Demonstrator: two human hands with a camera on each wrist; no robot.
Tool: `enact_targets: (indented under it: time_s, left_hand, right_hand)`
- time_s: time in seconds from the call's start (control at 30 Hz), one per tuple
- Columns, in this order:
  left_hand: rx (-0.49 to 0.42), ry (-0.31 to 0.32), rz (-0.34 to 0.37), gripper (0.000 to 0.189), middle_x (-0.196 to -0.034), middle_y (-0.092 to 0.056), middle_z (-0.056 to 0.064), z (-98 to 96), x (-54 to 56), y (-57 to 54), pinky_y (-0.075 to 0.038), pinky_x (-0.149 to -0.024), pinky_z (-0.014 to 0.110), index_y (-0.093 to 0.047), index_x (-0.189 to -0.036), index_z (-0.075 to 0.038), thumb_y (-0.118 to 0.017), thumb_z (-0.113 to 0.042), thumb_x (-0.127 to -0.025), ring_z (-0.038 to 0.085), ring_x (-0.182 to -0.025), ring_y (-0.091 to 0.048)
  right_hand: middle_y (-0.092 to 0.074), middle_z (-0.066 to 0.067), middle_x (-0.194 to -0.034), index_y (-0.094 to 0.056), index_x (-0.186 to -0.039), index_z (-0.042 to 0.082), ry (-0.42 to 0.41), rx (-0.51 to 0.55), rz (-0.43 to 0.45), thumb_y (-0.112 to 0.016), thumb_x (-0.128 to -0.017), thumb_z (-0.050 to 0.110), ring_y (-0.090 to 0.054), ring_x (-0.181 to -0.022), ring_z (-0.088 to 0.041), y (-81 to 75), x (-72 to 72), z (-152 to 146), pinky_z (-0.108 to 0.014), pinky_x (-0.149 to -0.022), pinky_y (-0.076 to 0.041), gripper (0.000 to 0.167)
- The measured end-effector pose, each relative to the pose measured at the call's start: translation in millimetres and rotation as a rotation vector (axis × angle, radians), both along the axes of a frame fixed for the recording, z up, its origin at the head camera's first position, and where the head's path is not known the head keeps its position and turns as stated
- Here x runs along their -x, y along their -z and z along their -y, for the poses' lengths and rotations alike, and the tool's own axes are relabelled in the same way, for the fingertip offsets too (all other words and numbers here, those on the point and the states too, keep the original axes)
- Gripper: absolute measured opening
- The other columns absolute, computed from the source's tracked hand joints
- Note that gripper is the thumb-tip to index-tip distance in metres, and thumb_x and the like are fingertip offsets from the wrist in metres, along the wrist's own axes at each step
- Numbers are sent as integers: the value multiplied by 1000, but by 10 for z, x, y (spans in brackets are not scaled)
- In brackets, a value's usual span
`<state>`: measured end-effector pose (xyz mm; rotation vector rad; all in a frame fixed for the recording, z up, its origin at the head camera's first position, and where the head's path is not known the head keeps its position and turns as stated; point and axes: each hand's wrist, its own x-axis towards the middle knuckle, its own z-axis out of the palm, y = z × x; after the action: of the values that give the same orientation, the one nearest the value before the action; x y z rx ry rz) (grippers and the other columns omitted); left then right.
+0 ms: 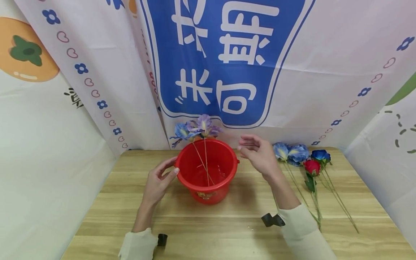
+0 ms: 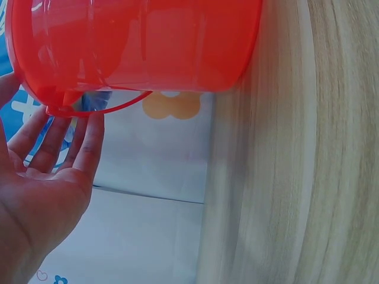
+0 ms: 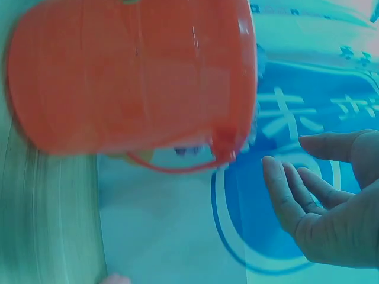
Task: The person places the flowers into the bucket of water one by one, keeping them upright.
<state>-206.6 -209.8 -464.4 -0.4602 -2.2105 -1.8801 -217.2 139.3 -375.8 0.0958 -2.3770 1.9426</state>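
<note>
A red plastic bucket (image 1: 222, 193) stands upright on the wooden table. Inside it lean artificial irises on thin stems, a blue iris (image 1: 182, 131) and a purple iris (image 1: 205, 124), their blooms above the far rim. My left hand (image 1: 159, 180) touches the bucket's left side at the rim; in the left wrist view its fingers stretch straight up to the handle lug, the thumb at the rim. To the right of the rim, apart from it, my right hand (image 1: 260, 153) is raised with loosely bent fingers and nothing between them. The bucket's thin red handle (image 3: 177, 170) hangs behind it.
On the table's right lie blue irises (image 1: 298, 153), a red rose (image 1: 312, 167) and a blue rose (image 1: 320, 155), stems toward the front. A printed cloth (image 1: 312, 104) hangs behind the table. Black wrist straps (image 1: 272, 220) show near both sleeves.
</note>
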Motion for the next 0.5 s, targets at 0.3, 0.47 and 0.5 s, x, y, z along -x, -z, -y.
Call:
enact_targets:
  time_s: [0.3,0.47,0.5]
  left_hand:
    - [3,2,-2,45,-144,-63,27,-9,-1,-9,-60,-97,18,-61,-145,5,-70,-1,-101,8,-124,-63]
    - [5,0,0,45,-144,-63,26,-9,2,-6,-60,-97,19,-61,-145,4,-70,-1,-101,9,-125,-63]
    - [5,0,1,45,-145,-63,26,-9,2,-6,-60,-97,19,-61,-145,4,-70,-1,-101,9,-125,-63]
  right_hand:
    - [-65,-25,-140,-59,-149,2,35,13,56,-71,-103,13,-73,-115,-18,68,-116,-418,-23,-90,-64,49]
    - [-63,-25,-140,-55,-151,0,61,18,67,-69,-104,13,-73,-108,-6,127,-186,-589,-22,-89,-64,51]
    - [-64,-24,-140,-55,-151,-1,62,17,64,-69,-104,13,-73,-107,-4,142,-199,-622,-22,-89,-64,51]
